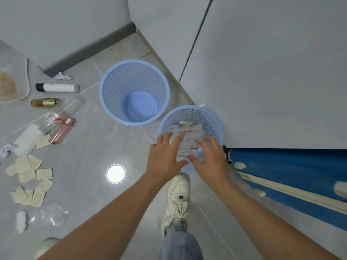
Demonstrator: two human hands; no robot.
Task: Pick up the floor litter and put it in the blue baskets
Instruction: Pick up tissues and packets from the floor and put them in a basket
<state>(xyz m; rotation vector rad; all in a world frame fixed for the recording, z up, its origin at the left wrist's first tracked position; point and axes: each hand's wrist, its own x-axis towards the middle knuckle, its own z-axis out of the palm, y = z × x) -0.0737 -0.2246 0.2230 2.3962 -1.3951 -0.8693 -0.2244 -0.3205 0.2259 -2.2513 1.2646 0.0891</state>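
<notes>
Two blue mesh baskets stand on the grey tile floor. The far basket (112, 87) holds nothing that I can see. The near basket (212, 117) holds white crumpled wrappers (189, 128). Over its front rim, my left hand (165, 152) and my right hand (208, 156) press from both sides on a bundle of white paper litter (189, 147). More litter lies at the left: a white tube (58, 87), a gold bottle (45, 102), a pink bottle (62, 130), clear plastic packaging (69, 106), several beige squares (28, 173) and crumpled paper (62, 76).
A grey cabinet (262, 72) rises right behind the near basket. A blue mat with a cream strip (293, 177) lies at the right. My white shoe (177, 199) stands just below the hands. A beige rug edge (15, 81) is at the far left.
</notes>
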